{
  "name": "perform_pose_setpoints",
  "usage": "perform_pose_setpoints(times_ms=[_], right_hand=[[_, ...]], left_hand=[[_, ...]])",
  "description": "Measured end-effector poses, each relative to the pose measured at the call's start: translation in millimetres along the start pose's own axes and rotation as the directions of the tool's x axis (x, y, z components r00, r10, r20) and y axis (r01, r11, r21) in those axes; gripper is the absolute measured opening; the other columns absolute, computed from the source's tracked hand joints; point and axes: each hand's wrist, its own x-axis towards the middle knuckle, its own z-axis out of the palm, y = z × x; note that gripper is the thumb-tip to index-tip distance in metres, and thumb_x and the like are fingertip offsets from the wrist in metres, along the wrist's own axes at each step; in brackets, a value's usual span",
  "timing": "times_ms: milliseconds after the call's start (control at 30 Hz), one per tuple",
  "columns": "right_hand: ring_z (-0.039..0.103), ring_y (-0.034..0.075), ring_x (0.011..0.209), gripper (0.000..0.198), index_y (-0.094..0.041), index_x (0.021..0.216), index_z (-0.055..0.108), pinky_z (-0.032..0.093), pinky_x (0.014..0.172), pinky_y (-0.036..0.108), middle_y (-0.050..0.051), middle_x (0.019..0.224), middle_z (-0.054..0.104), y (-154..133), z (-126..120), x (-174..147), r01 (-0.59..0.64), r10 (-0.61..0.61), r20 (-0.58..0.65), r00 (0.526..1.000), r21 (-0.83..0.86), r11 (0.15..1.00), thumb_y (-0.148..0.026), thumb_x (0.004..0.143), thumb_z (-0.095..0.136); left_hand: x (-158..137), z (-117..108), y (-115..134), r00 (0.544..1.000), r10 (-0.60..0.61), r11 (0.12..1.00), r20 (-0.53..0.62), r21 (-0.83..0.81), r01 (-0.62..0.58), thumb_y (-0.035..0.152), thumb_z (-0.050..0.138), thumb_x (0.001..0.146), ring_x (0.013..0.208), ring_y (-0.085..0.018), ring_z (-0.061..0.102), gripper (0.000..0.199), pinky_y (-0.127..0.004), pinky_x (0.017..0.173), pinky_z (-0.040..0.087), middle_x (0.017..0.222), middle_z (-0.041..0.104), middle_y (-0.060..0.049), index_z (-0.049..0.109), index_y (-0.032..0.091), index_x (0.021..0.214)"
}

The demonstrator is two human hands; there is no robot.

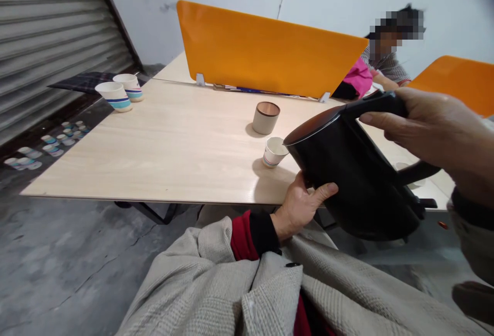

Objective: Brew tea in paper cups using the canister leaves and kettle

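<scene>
Kettle (358, 181), black-bodied, slants, right grip (436, 130) clamped on its handle (374, 103), left hand (298, 205) spread against it.

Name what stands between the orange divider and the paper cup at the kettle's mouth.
The head view shows a greyish, brown-rimmed cup between them.

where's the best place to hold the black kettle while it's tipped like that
Probably the handle, from the person's right, as the right hand holds it: the black kettle tilts left toward the paper cup, putting the handle opposite its pouring lip. The left hand, at its lower side near the lip, should help steady it.
</scene>
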Motion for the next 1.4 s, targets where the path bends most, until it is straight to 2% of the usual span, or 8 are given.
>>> perform_pose_setpoints(times_ms=[100, 167, 667, 933, 1067, 1167, 1300, 1400], right_hand=[[0.05, 0.015, 0.051, 0.022, -0.024, 0.071, 0.064, 0.033, 0.053, 0.031, -0.004, 0.053, 0.053, -7, 0, 3, -0.002, 0.029, 0.151, 0.988, -0.175, 0.984, -0.029, 0.08, 0.084], [0.049, 0.015, 0.05, 0.022, -0.023, 0.071, 0.064, 0.034, 0.052, 0.031, -0.004, 0.052, 0.054, -13, 0, 3, -0.011, 0.049, 0.174, 0.984, -0.216, 0.976, -0.026, 0.084, 0.082], [0.055, 0.016, 0.048, 0.022, -0.023, 0.08, 0.065, 0.038, 0.052, 0.032, -0.004, 0.053, 0.056, -26, 1, -2, -0.187, 0.224, 0.097, 0.97, -0.291, 0.938, -0.026, 0.086, 0.086], [0.045, 0.011, 0.047, 0.033, -0.023, 0.076, 0.063, 0.029, 0.042, 0.026, -0.002, 0.057, 0.055, -3, -11, -38, 0.02, -0.018, -0.059, 0.998, 0.031, 0.999, -0.046, 0.093, 0.079], [0.044, 0.011, 0.049, 0.039, -0.025, 0.077, 0.063, 0.03, 0.041, 0.027, -0.002, 0.059, 0.053, 7, -9, -53, -0.05, 0.081, -0.232, 0.969, 0.137, 0.989, -0.057, 0.089, 0.083], [0.044, 0.012, 0.046, 0.05, -0.025, 0.079, 0.063, 0.03, 0.039, 0.028, -0.003, 0.058, 0.051, 21, 1, -51, -0.057, 0.166, -0.295, 0.941, 0.344, 0.937, -0.067, 0.077, 0.09], [0.042, 0.013, 0.042, 0.056, -0.026, 0.076, 0.059, 0.031, 0.037, 0.031, -0.006, 0.054, 0.046, 46, 23, -37, -0.042, 0.252, -0.333, 0.909, 0.529, 0.848, -0.064, 0.062, 0.097], [0.039, 0.013, 0.042, 0.053, -0.029, 0.076, 0.052, 0.028, 0.037, 0.032, -0.007, 0.054, 0.041, 69, 46, -19, -0.01, 0.277, -0.384, 0.881, 0.569, 0.822, -0.062, 0.065, 0.092]], left_hand=[[1, 0, -2, 1.0, -0.014, 1.0, -0.004, -0.009, 0.014, 0.05, 0.088, 0.088, 0.146, -0.034, 0.061, 0.066, -0.058, 0.131, 0.042, 0.154, 0.067, -0.016, 0.062, 0.018, 0.139], [1, 0, -4, 1.0, -0.013, 1.0, -0.006, -0.012, 0.013, 0.051, 0.088, 0.088, 0.147, -0.035, 0.06, 0.066, -0.059, 0.131, 0.041, 0.155, 0.066, -0.017, 0.062, 0.018, 0.139], [3, -1, -4, 1.0, -0.022, 0.998, -0.003, -0.061, 0.022, 0.046, 0.089, 0.087, 0.144, -0.035, 0.062, 0.063, -0.06, 0.13, 0.043, 0.153, 0.068, -0.016, 0.063, 0.018, 0.136], [9, -2, 13, 1.0, -0.008, 1.0, -0.017, 0.024, 0.009, 0.039, 0.094, 0.082, 0.136, -0.039, 0.066, 0.06, -0.063, 0.121, 0.051, 0.142, 0.072, -0.014, 0.063, 0.022, 0.132], [20, -3, 20, 0.999, 0.041, 0.996, 0.016, 0.077, -0.042, 0.037, 0.09, 0.085, 0.133, -0.039, 0.067, 0.057, -0.062, 0.117, 0.055, 0.142, 0.071, -0.014, 0.063, 0.023, 0.133], [22, -8, 19, 0.993, 0.099, 0.976, 0.06, 0.187, -0.109, 0.041, 0.086, 0.088, 0.134, -0.037, 0.067, 0.064, -0.06, 0.12, 0.054, 0.15, 0.067, -0.014, 0.06, 0.022, 0.143], [7, -23, 23, 0.972, 0.223, 0.861, 0.069, 0.454, -0.229, 0.047, 0.081, 0.092, 0.156, -0.038, 0.05, 0.074, -0.059, 0.127, 0.048, 0.168, 0.052, -0.015, 0.053, 0.022, 0.156], [-14, -40, 38, 0.955, 0.275, 0.787, 0.112, 0.544, -0.291, 0.043, 0.077, 0.097, 0.15, -0.035, 0.056, 0.064, -0.051, 0.114, 0.059, 0.165, 0.056, -0.015, 0.057, 0.024, 0.155]])
